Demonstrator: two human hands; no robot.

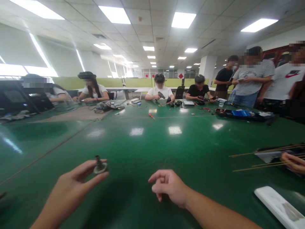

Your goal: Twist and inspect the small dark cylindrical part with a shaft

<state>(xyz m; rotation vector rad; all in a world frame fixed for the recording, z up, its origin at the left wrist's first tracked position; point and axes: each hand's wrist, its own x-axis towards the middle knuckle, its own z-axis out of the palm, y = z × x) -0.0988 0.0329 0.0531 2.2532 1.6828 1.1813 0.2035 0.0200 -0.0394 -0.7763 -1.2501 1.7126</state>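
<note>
Between the thumb and fingers of my left hand (73, 181) is a small part with a round pale flange and a dark upright stem (100, 166). It is held above the green tabletop (133, 146). To the right, my right hand (168, 187) hovers over the table with loosely bent fingers, somewhat apart. Nothing shows in its grasp, and it is separate from the part on the left.
At the right edge another person's hand (294, 163) holds several thin brass-coloured rods (245, 170). A white rectangular case (277, 203) lies nearer. Farther off are a red screwdriver (151, 115), a dark tool tray (247, 116) and several seated and standing people.
</note>
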